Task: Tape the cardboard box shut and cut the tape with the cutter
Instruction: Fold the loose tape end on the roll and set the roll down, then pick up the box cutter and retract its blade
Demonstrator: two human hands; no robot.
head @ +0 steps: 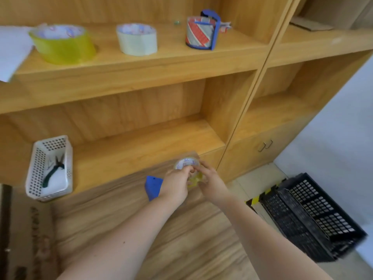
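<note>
A small roll of clear tape [186, 163] with a printed core is held between both hands at the far edge of the wooden table [125, 215]. My left hand [175, 184] grips the roll from the left. My right hand [212, 181] pinches at the yellowish tape [194, 179] on its right side. A blue plastic piece [153, 186], possibly the cutter, lies on the table just left of my left hand. No cardboard box shows clearly in this view.
On the upper shelf stand a yellow tape roll [63, 44], a white tape roll [137, 39] and a red-striped roll in a blue dispenser [202, 33]. A white perforated basket [50, 168] holding pliers sits on the lower shelf. A black crate [310, 217] lies on the floor at right.
</note>
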